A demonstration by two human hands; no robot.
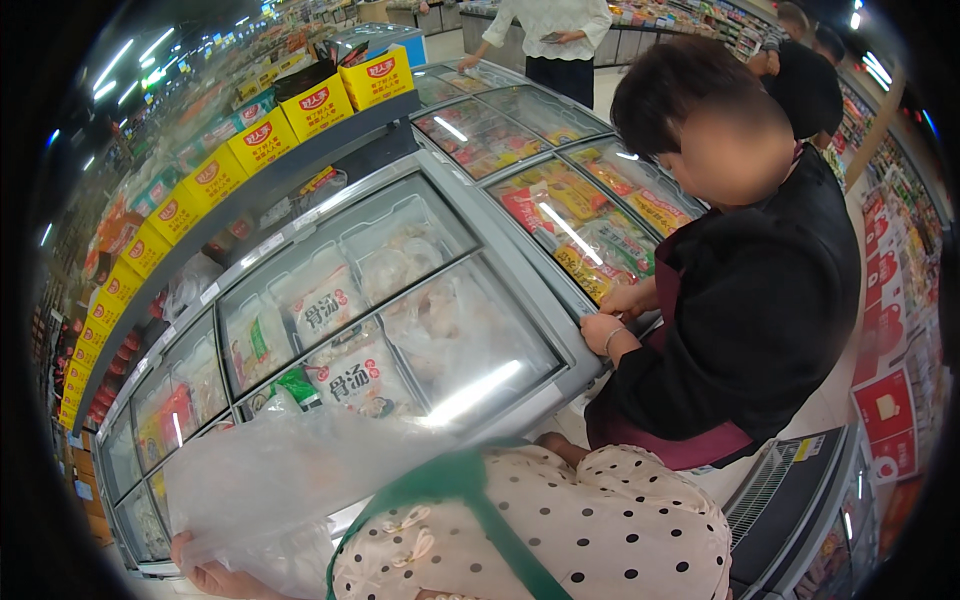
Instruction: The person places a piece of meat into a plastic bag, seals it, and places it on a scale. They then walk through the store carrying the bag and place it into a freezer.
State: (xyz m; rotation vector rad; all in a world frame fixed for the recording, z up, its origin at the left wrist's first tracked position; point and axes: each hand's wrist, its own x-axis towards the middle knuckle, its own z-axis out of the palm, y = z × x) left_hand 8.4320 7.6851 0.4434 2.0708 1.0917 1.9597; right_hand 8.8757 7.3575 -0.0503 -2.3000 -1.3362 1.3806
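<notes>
At the lower left, my left hand (206,570) grips the edge of a large translucent plastic bag (300,457), which spreads over the near part of a chest freezer (525,412). A bit of skin, seemingly my right hand or forearm (564,448), shows by the freezer's near side beyond my polka-dot sleeve; its fingers cannot be made out. Under the freezer's glass lie white printed food packs (360,386), a green-and-white pack (259,341) and clear bags of pale frozen food (431,311). My green apron (442,480) crosses the bottom.
A person in a black top (757,292) bends at the freezer's right corner, both hands close together. Another freezer (570,217) with colourful packs adjoins. Yellow cartons (259,139) line a raised shelf. A person in white (555,30) stands beyond; a dark cabinet (787,502) is at lower right.
</notes>
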